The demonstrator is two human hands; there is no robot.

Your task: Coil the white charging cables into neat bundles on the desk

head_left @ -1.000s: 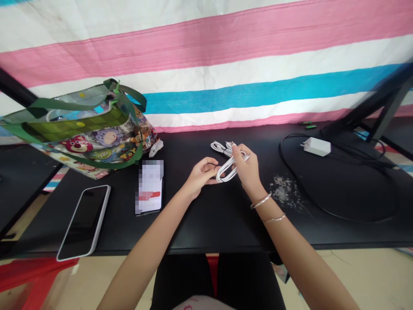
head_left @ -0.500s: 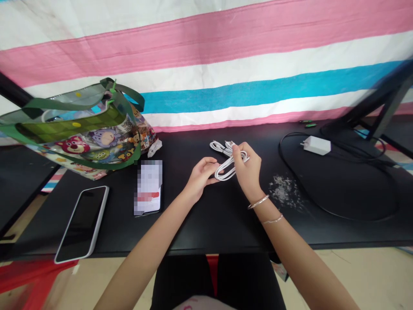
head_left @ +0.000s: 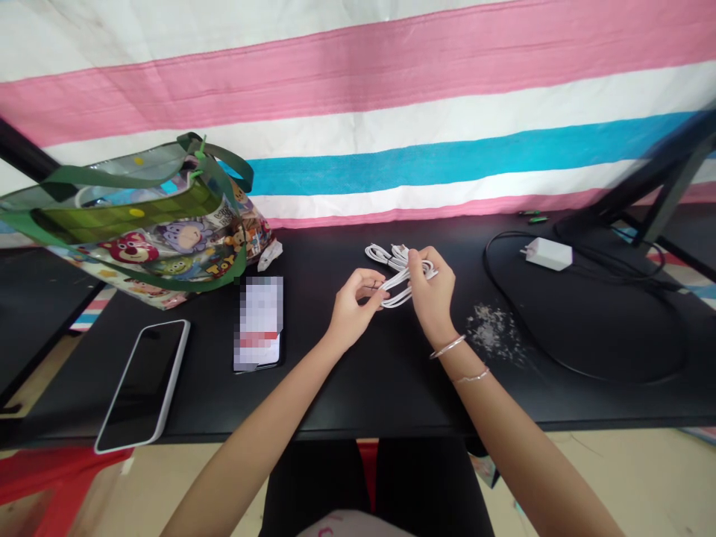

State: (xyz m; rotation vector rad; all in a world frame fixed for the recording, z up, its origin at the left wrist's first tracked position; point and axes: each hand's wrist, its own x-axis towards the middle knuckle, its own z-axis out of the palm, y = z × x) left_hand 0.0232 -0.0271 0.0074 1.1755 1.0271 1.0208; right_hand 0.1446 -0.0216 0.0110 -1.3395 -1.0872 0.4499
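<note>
A white charging cable (head_left: 398, 288), gathered in loops with a dark tie at one part, is held just over the black table between my two hands. My left hand (head_left: 358, 304) pinches the near left end of the loops between thumb and fingers. The thumb and fingers of my right hand (head_left: 432, 287) close round the bundle on its right side. Beyond the hands, the cable's far loop and a plug end (head_left: 399, 250) point away from me; the part inside my right hand is hidden.
Left of my hands are a phone with a lit screen (head_left: 265, 309), a dark-screened phone in a white case (head_left: 144, 388) and a cartoon-print bag (head_left: 184, 246). At right lie a white charger plug (head_left: 548, 254), a black cable (head_left: 517, 313) and pale scuffs (head_left: 493, 332) on the table (head_left: 380, 395).
My left thumb and fingers have closed on the near end of the cable loops, where they were spread beside it before. My right hand stays almost in place.
</note>
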